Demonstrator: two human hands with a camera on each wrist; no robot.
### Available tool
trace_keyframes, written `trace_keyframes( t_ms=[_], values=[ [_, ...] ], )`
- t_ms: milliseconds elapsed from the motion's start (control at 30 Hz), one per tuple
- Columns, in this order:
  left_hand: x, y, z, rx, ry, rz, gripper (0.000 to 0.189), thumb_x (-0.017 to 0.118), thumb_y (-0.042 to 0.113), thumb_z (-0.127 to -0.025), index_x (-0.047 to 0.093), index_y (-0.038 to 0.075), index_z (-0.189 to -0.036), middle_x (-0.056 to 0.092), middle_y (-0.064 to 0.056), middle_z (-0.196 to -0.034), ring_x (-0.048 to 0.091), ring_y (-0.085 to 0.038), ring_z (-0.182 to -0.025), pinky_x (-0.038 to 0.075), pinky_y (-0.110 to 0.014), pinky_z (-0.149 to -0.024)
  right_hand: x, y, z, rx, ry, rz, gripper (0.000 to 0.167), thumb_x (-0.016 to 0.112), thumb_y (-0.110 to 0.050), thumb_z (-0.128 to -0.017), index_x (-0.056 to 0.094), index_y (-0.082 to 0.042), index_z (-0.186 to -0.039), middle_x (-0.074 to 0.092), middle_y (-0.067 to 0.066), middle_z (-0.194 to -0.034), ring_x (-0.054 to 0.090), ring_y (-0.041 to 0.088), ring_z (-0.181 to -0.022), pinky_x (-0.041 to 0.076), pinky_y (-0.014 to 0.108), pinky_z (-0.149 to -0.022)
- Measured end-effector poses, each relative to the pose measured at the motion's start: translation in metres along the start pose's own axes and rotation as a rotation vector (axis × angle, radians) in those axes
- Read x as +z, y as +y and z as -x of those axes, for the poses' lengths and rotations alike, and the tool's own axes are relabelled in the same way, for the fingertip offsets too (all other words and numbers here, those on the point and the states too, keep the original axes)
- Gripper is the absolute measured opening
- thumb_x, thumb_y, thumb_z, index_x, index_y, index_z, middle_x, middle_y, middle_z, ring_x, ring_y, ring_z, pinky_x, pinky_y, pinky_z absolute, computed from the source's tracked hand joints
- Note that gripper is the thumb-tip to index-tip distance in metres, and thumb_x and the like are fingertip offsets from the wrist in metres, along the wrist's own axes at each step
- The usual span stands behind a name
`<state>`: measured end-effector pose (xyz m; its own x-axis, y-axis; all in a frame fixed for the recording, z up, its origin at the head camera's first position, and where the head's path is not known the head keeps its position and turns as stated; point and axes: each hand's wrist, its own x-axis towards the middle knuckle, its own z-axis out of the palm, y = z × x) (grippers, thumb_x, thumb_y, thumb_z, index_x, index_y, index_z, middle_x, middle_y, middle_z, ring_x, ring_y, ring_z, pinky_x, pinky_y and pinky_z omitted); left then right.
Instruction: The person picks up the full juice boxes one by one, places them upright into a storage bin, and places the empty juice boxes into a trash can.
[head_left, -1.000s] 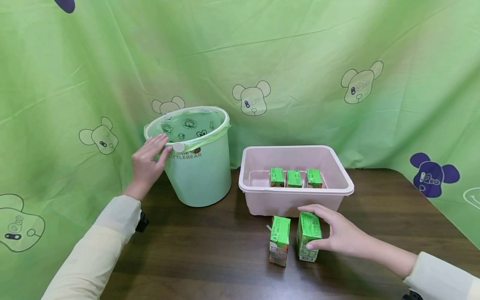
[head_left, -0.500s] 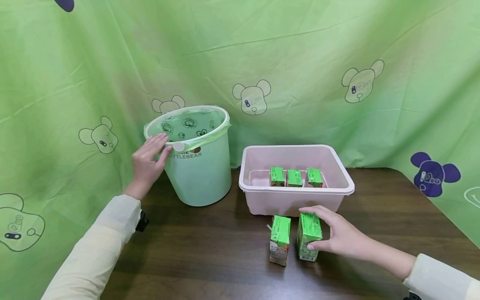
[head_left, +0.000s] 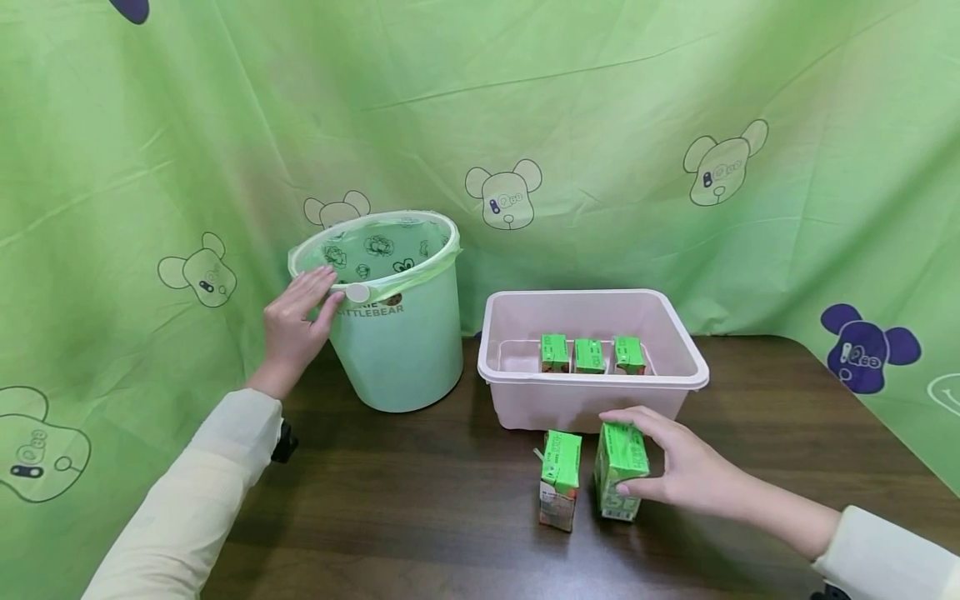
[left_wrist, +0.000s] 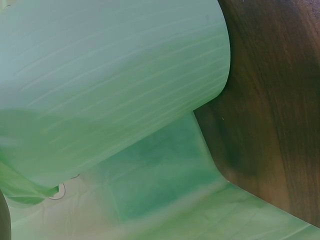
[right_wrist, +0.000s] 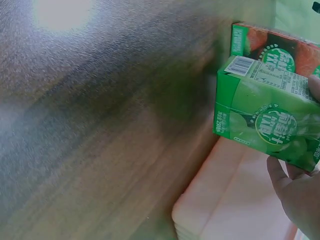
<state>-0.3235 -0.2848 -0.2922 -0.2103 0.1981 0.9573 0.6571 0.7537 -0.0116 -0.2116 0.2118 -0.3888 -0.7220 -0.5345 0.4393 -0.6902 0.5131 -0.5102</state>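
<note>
In the head view my left hand [head_left: 296, 325] holds the near left rim of a mint-green trash bin [head_left: 405, 354], lined with a patterned green bag. Fingers lie over the rim and the thumb is outside. The left wrist view shows mostly the bin's side [left_wrist: 125, 70]. My right hand [head_left: 686, 462] grips a green juice box [head_left: 621, 467] near its top, thumb on the near side and fingers on the far side. Just left of it a second juice box [head_left: 559, 479] with a straw stands upright. The right wrist view shows the gripped juice box [right_wrist: 265, 107] overlapping the other box [right_wrist: 255, 42].
Behind the boxes stands a pale pink plastic tub [head_left: 585, 404], holding three juice boxes [head_left: 589, 357]. The tub is right of the bin on a dark wooden table [head_left: 405, 508]. A green bear-print cloth [head_left: 600, 108] hangs behind and along the left.
The juice box in my right hand has shifted slightly right and leans a little, its top moving most. My left hand and the bin stay put.
</note>
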Motion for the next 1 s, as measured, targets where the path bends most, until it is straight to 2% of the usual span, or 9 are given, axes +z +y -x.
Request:
trace_keyframes(
  t_ms=[233,400,567,600,733,800,833,933,1000],
  values=[
    [-0.001,0.000,0.001,-0.004,-0.002,0.004,0.030,0.071,0.012,-0.085,0.070,-0.001,-0.112,0.066,-0.017,-0.115,0.063,-0.036,-0.108,0.046,-0.048,-0.100,-0.011,-0.012,-0.004,0.007,-0.007,-0.010,0.077,0.089,-0.026,-0.070,0.051,-0.023,-0.137,0.055,-0.007,-0.129,0.051,0.007,-0.116,0.039,0.014,-0.094],
    [-0.001,0.000,0.001,-0.006,-0.012,0.000,0.030,0.071,0.012,-0.085,0.070,-0.001,-0.112,0.066,-0.015,-0.117,0.063,-0.034,-0.110,0.045,-0.046,-0.100,-0.020,-0.022,-0.007,0.011,-0.011,-0.025,0.077,0.088,-0.025,-0.072,0.049,-0.025,-0.138,0.053,-0.005,-0.131,0.055,0.006,-0.109,0.047,0.020,-0.088],
    [-0.001,0.000,0.000,-0.003,-0.011,0.003,0.030,0.072,0.010,-0.084,0.070,-0.001,-0.112,0.066,-0.014,-0.117,0.063,-0.033,-0.110,0.046,-0.048,-0.099,-0.031,-0.028,-0.014,-0.055,0.009,-0.032,0.078,0.089,-0.019,-0.071,0.049,-0.018,-0.139,0.054,0.000,-0.130,0.054,0.006,-0.101,0.052,0.024,-0.073],
    [-0.001,0.000,0.000,-0.003,-0.011,0.003,0.030,0.072,0.010,-0.084,0.070,-0.001,-0.112,0.066,-0.015,-0.117,0.063,-0.033,-0.110,0.046,-0.048,-0.099,-0.034,-0.029,-0.015,-0.061,0.011,-0.029,0.078,0.089,-0.019,-0.071,0.050,-0.017,-0.139,0.055,0.000,-0.130,0.053,0.006,-0.108,0.050,0.022,-0.077],
    [-0.001,0.000,0.000,-0.003,-0.008,0.004,0.030,0.072,0.010,-0.084,0.070,-0.001,-0.112,0.066,-0.016,-0.116,0.063,-0.033,-0.110,0.046,-0.048,-0.100,-0.043,-0.035,-0.022,-0.073,0.009,-0.072,0.079,0.088,-0.014,-0.071,0.049,-0.017,-0.139,0.055,0.003,-0.129,0.053,0.006,-0.110,0.054,0.022,-0.070],
    [-0.001,0.000,0.001,-0.003,-0.008,0.004,0.030,0.072,0.010,-0.084,0.070,-0.001,-0.112,0.066,-0.017,-0.116,0.063,-0.034,-0.110,0.045,-0.046,-0.100,-0.047,-0.038,-0.026,-0.072,0.012,-0.057,0.080,0.088,-0.015,-0.071,0.049,-0.019,-0.140,0.053,0.003,-0.134,0.047,0.005,-0.122,0.050,0.018,-0.082],
    [-0.001,0.000,0.001,-0.004,-0.008,0.003,0.031,0.072,0.010,-0.084,0.070,-0.001,-0.112,0.066,-0.017,-0.116,0.063,-0.034,-0.110,0.045,-0.045,-0.101,-0.049,-0.039,-0.028,-0.079,0.015,-0.055,0.080,0.088,-0.014,-0.071,0.048,-0.019,-0.140,0.052,0.003,-0.135,0.047,0.005,-0.121,0.051,0.018,-0.082],
    [-0.001,0.000,0.001,-0.004,-0.011,0.001,0.031,0.072,0.011,-0.084,0.070,-0.001,-0.113,0.066,-0.017,-0.116,0.063,-0.034,-0.110,0.044,-0.042,-0.103,-0.055,-0.042,-0.035,-0.115,0.032,-0.012,0.082,0.089,-0.014,-0.069,0.048,-0.018,-0.140,0.049,0.002,-0.140,0.038,0.004,-0.132,0.037,0.012,-0.098],
    [-0.001,0.000,0.001,-0.003,-0.011,-0.002,0.031,0.072,0.011,-0.084,0.070,-0.001,-0.113,0.066,-0.015,-0.117,0.063,-0.034,-0.110,0.044,-0.041,-0.103,-0.059,-0.043,-0.040,-0.145,0.039,0.001,0.083,0.090,-0.013,-0.068,0.048,-0.016,-0.140,0.050,0.000,-0.140,0.040,0.006,-0.131,0.032,0.011,-0.102]
  ],
)
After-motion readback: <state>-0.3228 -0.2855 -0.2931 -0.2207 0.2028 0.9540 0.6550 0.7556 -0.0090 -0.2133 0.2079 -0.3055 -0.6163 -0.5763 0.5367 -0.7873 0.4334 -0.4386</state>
